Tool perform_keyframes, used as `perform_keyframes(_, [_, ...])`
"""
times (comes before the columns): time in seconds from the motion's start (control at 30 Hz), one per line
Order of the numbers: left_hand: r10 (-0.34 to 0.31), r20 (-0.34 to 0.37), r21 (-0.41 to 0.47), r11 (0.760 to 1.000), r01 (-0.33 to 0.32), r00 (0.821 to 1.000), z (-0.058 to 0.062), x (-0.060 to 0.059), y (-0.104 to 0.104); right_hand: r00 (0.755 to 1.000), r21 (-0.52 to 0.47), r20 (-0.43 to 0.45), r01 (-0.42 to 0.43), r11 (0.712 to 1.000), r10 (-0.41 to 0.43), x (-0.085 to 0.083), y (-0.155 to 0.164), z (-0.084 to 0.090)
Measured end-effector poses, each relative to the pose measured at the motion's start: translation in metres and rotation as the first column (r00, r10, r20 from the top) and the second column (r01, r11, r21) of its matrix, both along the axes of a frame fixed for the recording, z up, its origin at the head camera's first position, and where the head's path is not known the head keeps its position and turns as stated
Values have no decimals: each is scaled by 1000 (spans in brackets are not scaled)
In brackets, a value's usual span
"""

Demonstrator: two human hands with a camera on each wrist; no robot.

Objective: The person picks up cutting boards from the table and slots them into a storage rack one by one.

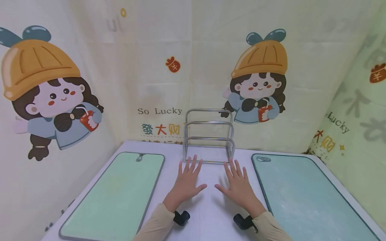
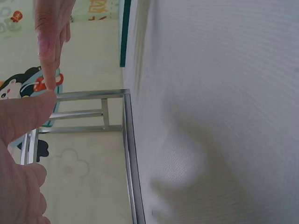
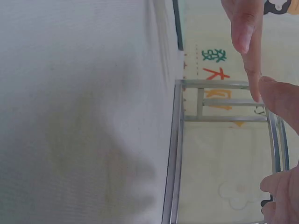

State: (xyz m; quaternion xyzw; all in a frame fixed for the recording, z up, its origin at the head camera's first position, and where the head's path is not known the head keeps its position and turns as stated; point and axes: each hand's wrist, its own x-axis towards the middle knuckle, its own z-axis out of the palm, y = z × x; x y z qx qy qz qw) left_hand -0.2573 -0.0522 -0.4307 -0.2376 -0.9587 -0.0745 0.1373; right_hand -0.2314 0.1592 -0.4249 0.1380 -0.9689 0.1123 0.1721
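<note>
My left hand (image 1: 186, 183) is held with its fingers spread and straight, palm down over the white table, and holds nothing. To its right my right hand (image 1: 239, 187) mirrors it, fingers also spread and straight. The fingertips of both hands come near the lower front bar of a metal wire rack (image 1: 208, 138); whether they touch it I cannot tell from the head view. Several rounded bars make up the rack, which stands upright at the back of the table. In the left wrist view, the rack's frame (image 2: 80, 96) shows behind the left thumb (image 2: 28, 114).
A light green mat (image 1: 114, 194) with a dark border lies on the left of the white table (image 1: 200, 214). On the right lies a blue-green mat (image 1: 307, 197). Patterned cloth (image 1: 208, 73) with cartoon figures hangs behind and along both sides.
</note>
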Motion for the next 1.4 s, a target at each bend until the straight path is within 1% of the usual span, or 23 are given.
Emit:
perform_keyframes(0.07, [14, -4, 1, 1000, -14, 1000, 0, -1, -1, 1000, -7, 8, 9, 1000, -9, -2, 0, 0])
perform_keyframes(0.17, [33, -28, 12, 999, -33, 999, 2, -4, -2, 999, -16, 18, 26, 1000, -26, -6, 0, 1])
perform_keyframes(0.33, [89, -54, 47, 995, -87, 995, 6, -9, -6, 998, -49, 30, 50, 998, -49, -14, 3, 5])
perform_keyframes(0.4, [106, -51, 93, 991, -101, 993, 8, -12, -7, 998, -72, 39, 60, 996, -58, -17, 5, 6])
perform_keyframes(0.5, [104, -36, 192, 977, -96, 994, 10, -15, -9, 996, -102, 57, 79, 992, -74, -22, 10, 9])
perform_keyframes(0.6, [79, 2, 335, 939, -76, 997, 13, -18, -12, 994, -136, 78, 90, 987, -80, -27, 13, 11])
perform_keyframes(0.7, [57, 33, 444, 894, -66, 998, 15, -22, -15, 993, -170, 93, 91, 981, -76, -32, 16, 12])
perform_keyframes(0.77, [57, 49, 478, 876, -73, 997, 16, -25, -17, 993, -186, 95, 93, 978, -76, -37, 18, 12])
perform_keyframes(0.9, [59, 76, 514, 853, -90, 995, 16, -33, -20, 993, -220, 95, 91, 971, -71, -45, 21, 13])
perform_keyframes(1.07, [43, 106, 589, 802, -98, 993, 13, -40, -23, 991, -293, 115, 93, 952, -61, -50, 21, 13])
perform_keyframes(1.17, [45, 109, 631, 769, -104, 993, 12, -44, -25, 993, -358, 111, 85, 930, -48, -54, 20, 12])
perform_keyframes(1.27, [47, 106, 677, 729, -107, 993, 10, -49, -26, 994, -437, 108, 76, 896, -32, -58, 20, 10])
perform_keyframes(1.3, [51, 114, 691, 714, -116, 992, 10, -51, -27, 994, -467, 107, 75, 881, -28, -59, 20, 9])
perform_keyframes(1.4, [50, 116, 747, 653, -120, 992, 8, -57, -28, 994, -553, 104, 88, 829, -36, -61, 21, 6])
